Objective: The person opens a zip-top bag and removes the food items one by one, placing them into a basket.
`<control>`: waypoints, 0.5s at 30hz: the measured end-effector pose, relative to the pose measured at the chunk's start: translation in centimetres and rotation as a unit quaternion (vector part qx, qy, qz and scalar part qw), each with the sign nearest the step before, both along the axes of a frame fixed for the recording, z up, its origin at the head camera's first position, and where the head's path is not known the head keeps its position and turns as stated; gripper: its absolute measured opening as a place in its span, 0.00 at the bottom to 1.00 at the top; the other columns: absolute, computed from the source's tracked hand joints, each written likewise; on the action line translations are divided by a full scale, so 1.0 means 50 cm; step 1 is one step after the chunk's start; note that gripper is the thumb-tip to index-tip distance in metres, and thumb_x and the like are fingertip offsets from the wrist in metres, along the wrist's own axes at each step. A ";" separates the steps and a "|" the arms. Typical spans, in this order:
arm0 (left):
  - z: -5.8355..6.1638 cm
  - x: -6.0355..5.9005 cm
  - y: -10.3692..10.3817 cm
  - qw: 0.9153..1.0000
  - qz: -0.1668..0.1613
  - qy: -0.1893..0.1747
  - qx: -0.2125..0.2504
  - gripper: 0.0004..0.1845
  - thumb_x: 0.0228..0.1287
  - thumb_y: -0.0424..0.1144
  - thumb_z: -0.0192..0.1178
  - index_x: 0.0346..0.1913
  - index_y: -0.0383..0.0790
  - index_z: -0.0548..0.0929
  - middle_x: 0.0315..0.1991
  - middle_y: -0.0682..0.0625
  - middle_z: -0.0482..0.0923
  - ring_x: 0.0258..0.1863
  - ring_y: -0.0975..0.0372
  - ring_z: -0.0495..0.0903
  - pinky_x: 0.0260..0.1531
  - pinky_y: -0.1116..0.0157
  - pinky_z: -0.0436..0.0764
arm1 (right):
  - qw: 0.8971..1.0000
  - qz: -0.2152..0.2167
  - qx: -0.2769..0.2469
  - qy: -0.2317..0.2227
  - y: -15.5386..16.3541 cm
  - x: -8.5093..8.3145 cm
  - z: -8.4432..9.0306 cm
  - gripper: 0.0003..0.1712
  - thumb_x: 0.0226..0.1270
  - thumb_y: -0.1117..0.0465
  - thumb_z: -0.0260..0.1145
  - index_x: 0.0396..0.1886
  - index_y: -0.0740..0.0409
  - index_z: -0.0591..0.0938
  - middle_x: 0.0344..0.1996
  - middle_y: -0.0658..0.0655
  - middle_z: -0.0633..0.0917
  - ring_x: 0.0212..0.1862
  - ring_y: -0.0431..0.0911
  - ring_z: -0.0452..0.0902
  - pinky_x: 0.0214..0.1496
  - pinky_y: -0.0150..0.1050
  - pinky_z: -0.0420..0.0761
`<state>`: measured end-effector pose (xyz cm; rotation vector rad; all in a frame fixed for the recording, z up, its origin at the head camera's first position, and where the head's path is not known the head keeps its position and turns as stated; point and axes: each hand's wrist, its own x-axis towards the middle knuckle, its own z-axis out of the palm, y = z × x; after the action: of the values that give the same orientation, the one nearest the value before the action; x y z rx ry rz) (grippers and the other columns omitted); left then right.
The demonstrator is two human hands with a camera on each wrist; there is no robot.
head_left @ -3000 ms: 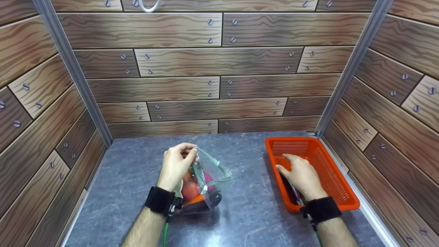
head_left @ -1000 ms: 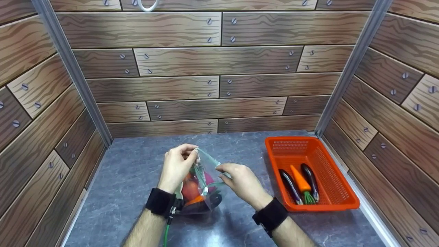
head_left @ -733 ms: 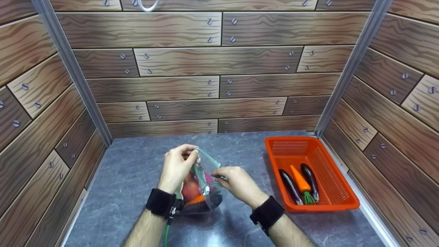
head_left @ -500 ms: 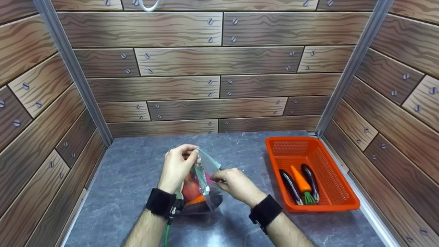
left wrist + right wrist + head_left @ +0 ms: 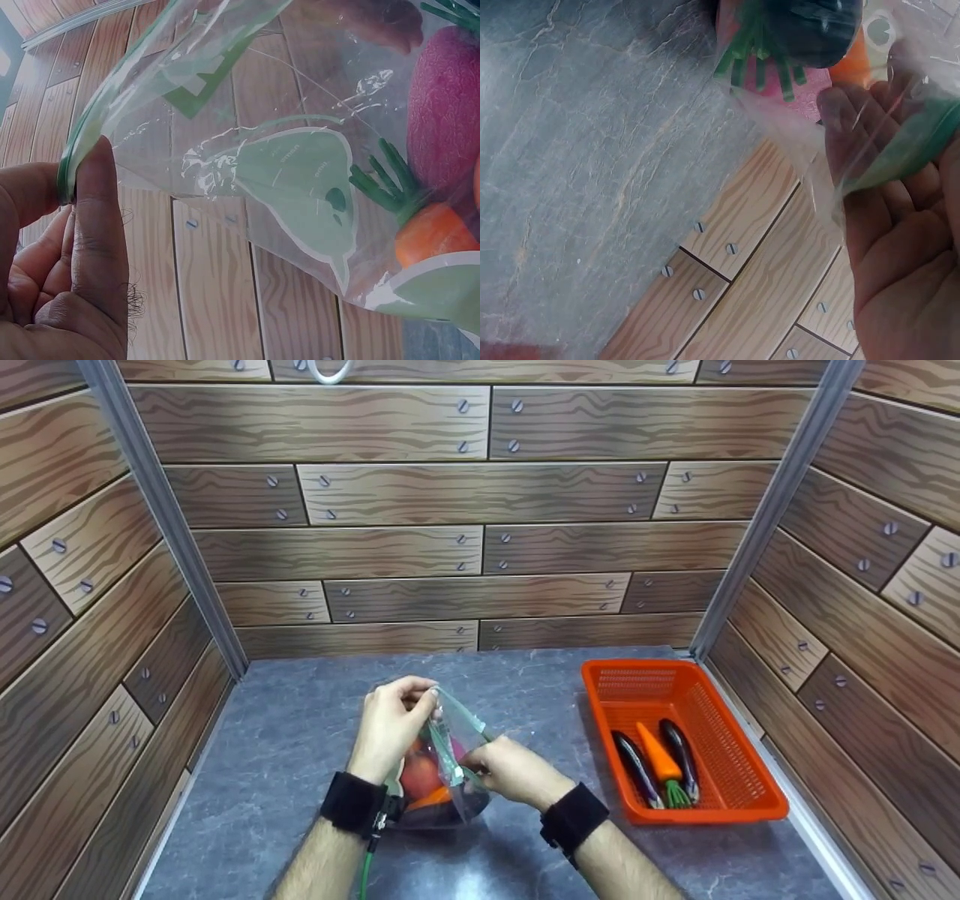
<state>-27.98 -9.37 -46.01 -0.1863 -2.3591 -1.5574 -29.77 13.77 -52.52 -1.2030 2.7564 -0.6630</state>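
- Grey stone-look tabletop [image 5: 285, 750], walled in by wood-print panels [image 5: 465, 495] on the left, far and right sides — I read open room only on the near-left surface.
- Orange basket [image 5: 720, 802] at the right edge holds two aubergines [image 5: 634, 769] and a carrot [image 5: 656, 750].
- Clear zip bag [image 5: 450, 750] of toy produce stands mid-table: soft, slippery film, light, best taken by its green zip rim.
- My left hand [image 5: 386, 727] pinches the rim's far corner.
- My right hand [image 5: 510, 769] grips the bag's near-right edge — fingers curled on the film.
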 end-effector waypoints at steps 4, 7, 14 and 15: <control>-0.002 0.000 -0.002 1.000 -0.003 -0.001 -0.011 0.09 0.83 0.38 0.72 0.55 0.41 0.98 0.38 0.50 0.98 0.34 0.65 0.92 0.33 0.74 0.84 | 1.000 0.004 0.024 0.004 -0.002 0.003 0.002 0.10 0.66 0.59 0.90 0.38 0.56 0.95 0.32 0.50 0.96 0.31 0.31 0.80 0.35 0.26 0.82; -0.005 -0.002 -0.003 1.000 -0.005 -0.001 -0.019 0.09 0.83 0.37 0.71 0.55 0.41 0.98 0.39 0.49 0.98 0.34 0.66 0.91 0.34 0.74 0.85 | 0.999 -0.003 0.050 0.009 -0.004 0.006 0.002 0.13 0.62 0.57 0.92 0.38 0.55 0.95 0.32 0.50 0.96 0.32 0.34 0.82 0.37 0.30 0.85; -0.010 -0.001 -0.004 0.999 -0.011 -0.003 -0.032 0.09 0.83 0.37 0.71 0.55 0.42 0.98 0.41 0.49 0.98 0.36 0.66 0.91 0.36 0.72 0.89 | 0.993 -0.022 0.116 0.017 -0.006 0.015 0.005 0.21 0.53 0.50 0.97 0.38 0.49 0.94 0.34 0.46 0.94 0.35 0.38 0.84 0.42 0.39 0.89; -0.012 -0.001 -0.004 0.999 -0.011 -0.004 -0.034 0.09 0.82 0.37 0.71 0.55 0.42 0.98 0.41 0.49 0.98 0.35 0.66 0.91 0.36 0.73 0.88 | 0.992 -0.024 0.124 0.022 -0.006 0.016 0.004 0.22 0.52 0.49 0.97 0.38 0.49 0.93 0.34 0.46 0.94 0.35 0.39 0.85 0.42 0.40 0.89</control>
<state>-28.04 -9.55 -46.60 -0.2225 -2.4266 -1.4923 -28.97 13.49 -52.33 -1.1131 2.8066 -0.2880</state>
